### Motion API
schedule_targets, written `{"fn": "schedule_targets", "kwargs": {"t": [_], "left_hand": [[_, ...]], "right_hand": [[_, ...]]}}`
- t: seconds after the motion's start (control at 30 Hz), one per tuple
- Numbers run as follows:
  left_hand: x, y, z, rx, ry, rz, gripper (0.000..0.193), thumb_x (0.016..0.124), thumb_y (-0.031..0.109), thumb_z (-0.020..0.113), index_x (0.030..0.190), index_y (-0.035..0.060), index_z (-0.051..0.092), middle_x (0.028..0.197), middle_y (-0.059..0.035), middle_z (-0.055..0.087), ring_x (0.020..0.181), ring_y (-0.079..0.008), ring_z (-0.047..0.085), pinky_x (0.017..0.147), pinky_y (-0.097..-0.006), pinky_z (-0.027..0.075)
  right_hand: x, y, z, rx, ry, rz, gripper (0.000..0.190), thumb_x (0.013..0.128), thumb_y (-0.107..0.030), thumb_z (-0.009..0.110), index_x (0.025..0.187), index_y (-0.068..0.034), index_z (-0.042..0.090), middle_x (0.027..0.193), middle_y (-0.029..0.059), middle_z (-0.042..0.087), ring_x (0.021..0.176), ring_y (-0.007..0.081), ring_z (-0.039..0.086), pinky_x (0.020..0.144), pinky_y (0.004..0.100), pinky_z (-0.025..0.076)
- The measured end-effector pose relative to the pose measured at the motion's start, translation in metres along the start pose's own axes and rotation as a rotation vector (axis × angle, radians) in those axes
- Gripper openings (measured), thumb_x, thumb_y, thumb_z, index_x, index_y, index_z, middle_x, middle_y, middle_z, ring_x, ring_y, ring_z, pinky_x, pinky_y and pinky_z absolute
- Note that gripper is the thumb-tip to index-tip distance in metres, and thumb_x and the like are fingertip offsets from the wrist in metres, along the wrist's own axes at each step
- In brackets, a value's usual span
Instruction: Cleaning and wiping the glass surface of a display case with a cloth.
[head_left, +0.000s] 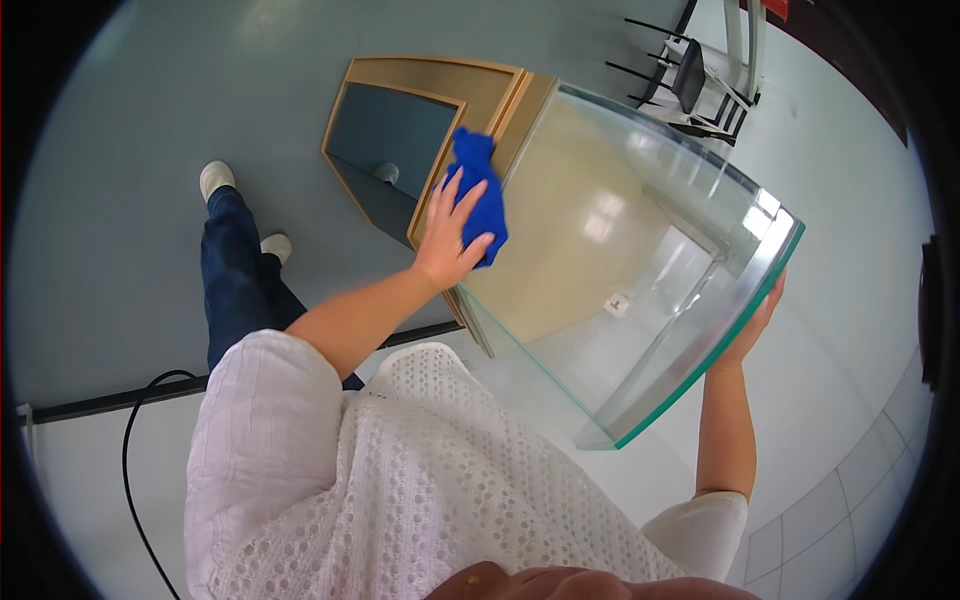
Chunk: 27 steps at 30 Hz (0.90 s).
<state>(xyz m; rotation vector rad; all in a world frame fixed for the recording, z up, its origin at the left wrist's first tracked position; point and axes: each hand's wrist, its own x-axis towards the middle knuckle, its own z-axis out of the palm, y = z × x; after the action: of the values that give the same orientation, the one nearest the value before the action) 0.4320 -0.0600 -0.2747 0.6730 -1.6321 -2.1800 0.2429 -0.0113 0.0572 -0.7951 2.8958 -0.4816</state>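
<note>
A display case with clear glass panels (660, 390) on a wood-trimmed base (427, 69) stands before me. My left hand (455, 225) lies with spread fingers over a bunched blue cloth (474, 161), holding it against the wooden trim beside the glass. At the far right side of the case, my right hand (754, 330) touches the outer side of the green-edged glass panel. Part of that hand is hidden behind the edge, so its grip cannot be made out. A small white tag with a dark mark (617, 304) shows through the glass.
A dark chair (688, 75) stands beyond the case at the upper right, near a white frame. Along the white wall on the left, a black cable (129, 465) hangs near the dark skirting (112, 405). My legs and white shoes (217, 178) are on the grey floor.
</note>
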Motion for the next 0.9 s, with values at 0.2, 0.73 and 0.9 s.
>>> {"fn": "schedule_targets", "kwargs": {"t": [0.2, 0.73, 0.9], "left_hand": [[-0.061, -0.007, 0.019, -0.006, 0.138, -0.118, 0.067, 0.078, 0.021, 0.062, 0.139, 0.0134, 0.034, 0.144, -0.0234, 0.021, 0.130, -0.0467, 0.020, 0.107, -0.0533, 0.019], [0.101, 0.045, 0.019, 0.087, 0.000, -0.134, 0.063, 0.086, 0.021, 0.057, 0.142, 0.0136, 0.028, 0.148, -0.0214, 0.012, 0.130, -0.0491, 0.018, 0.108, -0.0527, 0.017], [0.163, 0.041, 0.014, 0.069, 0.058, 0.041, 0.059, 0.084, 0.024, 0.059, 0.137, 0.0121, 0.037, 0.142, -0.0219, 0.026, 0.127, -0.0457, 0.025, 0.107, -0.0518, 0.020]], "right_hand": [[0.007, -0.012, 0.008, 0.090, 0.027, 0.052, 0.066, 0.093, -0.044, 0.037, 0.140, 0.001, 0.025, 0.139, 0.0117, 0.036, 0.125, 0.0228, 0.039, 0.103, 0.0342, 0.032], [-0.010, 0.001, -0.003, -0.130, 0.093, 0.223, 0.067, 0.095, -0.032, 0.043, 0.143, 0.000, 0.008, 0.146, 0.0167, 0.020, 0.134, 0.0266, 0.025, 0.109, 0.0392, 0.024], [-0.016, 0.011, -0.013, -0.138, 0.007, 0.214, 0.070, 0.094, -0.041, 0.042, 0.142, -0.001, 0.010, 0.145, 0.0139, 0.022, 0.132, 0.0250, 0.029, 0.107, 0.0387, 0.028]]}}
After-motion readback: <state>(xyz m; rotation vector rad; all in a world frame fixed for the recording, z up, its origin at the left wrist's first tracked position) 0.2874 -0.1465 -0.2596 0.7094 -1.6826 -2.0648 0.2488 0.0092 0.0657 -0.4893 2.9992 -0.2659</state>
